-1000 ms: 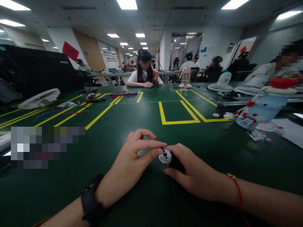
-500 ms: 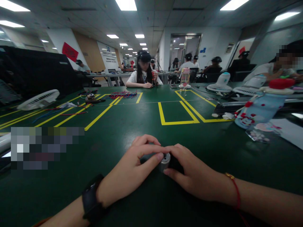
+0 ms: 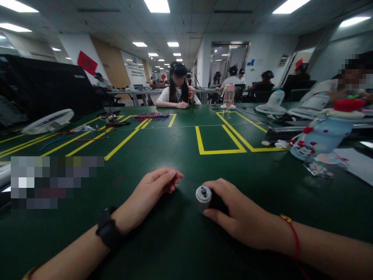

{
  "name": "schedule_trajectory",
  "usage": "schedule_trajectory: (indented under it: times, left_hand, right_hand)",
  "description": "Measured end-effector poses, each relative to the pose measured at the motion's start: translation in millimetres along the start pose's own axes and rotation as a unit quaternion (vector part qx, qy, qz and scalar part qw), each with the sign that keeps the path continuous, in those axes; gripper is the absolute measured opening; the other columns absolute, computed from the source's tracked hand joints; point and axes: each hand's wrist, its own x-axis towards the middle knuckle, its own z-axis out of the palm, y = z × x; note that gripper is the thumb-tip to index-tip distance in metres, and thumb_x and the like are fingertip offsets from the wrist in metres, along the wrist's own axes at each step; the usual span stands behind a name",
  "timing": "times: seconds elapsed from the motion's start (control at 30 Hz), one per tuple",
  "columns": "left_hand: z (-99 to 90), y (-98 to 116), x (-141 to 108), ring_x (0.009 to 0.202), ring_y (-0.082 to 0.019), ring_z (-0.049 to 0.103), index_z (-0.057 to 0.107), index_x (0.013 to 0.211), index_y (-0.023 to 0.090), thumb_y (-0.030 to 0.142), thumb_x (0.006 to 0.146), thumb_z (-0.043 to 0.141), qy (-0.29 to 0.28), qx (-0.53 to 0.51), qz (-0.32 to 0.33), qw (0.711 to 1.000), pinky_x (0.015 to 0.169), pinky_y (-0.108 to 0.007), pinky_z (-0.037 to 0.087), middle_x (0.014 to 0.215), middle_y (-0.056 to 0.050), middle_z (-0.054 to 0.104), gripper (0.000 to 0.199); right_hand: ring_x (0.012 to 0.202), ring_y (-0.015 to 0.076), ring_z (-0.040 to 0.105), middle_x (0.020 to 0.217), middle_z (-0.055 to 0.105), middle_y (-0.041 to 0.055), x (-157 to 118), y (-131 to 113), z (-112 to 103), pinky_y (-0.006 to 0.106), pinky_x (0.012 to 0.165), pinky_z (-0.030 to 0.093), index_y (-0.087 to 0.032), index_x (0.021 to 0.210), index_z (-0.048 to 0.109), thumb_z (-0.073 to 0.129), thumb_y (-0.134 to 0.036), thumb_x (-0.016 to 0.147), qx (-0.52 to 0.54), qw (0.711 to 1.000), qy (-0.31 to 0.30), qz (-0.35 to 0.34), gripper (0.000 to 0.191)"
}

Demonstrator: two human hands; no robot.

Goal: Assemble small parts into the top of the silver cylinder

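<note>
A small silver cylindrical motor point(image 3: 203, 198) stands upright on the green table; its flat top has a raised dark centre and small holes. My right hand point(image 3: 230, 210) grips it from the right, thumb at the near side and fingers at the far side, partly hidden behind it. To the left of the motor and apart from it, my left hand point(image 3: 159, 186) hovers close to the table with fingers curled and the thumb against the index finger. Whether something tiny sits in that pinch is hidden.
Yellow tape point(image 3: 223, 151) marks boxes on the table point(image 3: 163, 144). Loose wires point(image 3: 151, 116) lie at the back left, near a white fan point(image 3: 48, 121). A blue bottle point(image 3: 320, 136) and a small clear bag point(image 3: 317, 169) are on the right. A person point(image 3: 177, 93) sits opposite.
My left hand has come off the motor's top and moved left, its fingers now curled together. The motor's top is uncovered; my right hand keeps its grip.
</note>
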Motion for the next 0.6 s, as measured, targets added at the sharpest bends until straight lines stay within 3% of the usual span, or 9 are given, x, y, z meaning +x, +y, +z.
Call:
schedule_trajectory:
  times: [0.33,0.6]
  left_hand:
    - [8.4,8.1,-4.0,0.075,-0.016,0.055,0.062,0.101,0.021,0.029,0.085,0.057,-0.029,0.130,0.009,0.991,0.067,-0.027,0.042,0.083,-0.001,0.060,0.019]
    - [17.4,16.4,-14.2,0.096,-0.019,0.057,0.062,0.108,0.026,0.026,0.091,0.048,-0.110,0.222,0.072,0.966,0.087,-0.034,0.043,0.103,-0.002,0.062,0.022]
  right_hand:
    - [0.093,0.0205,0.051,0.105,0.057,0.0037,-0.4,0.2,1.5,0.038,0.086,0.041,-0.024,0.115,0.050,0.062,-0.019,0.082,0.014,1.000,0.009,0.000,0.035]
    - [0.095,0.0195,0.051,0.106,0.057,0.0019,0.2,3.2,3.0,0.037,0.086,0.041,-0.026,0.117,0.049,0.063,-0.018,0.081,0.010,1.000,0.013,-0.012,0.039]
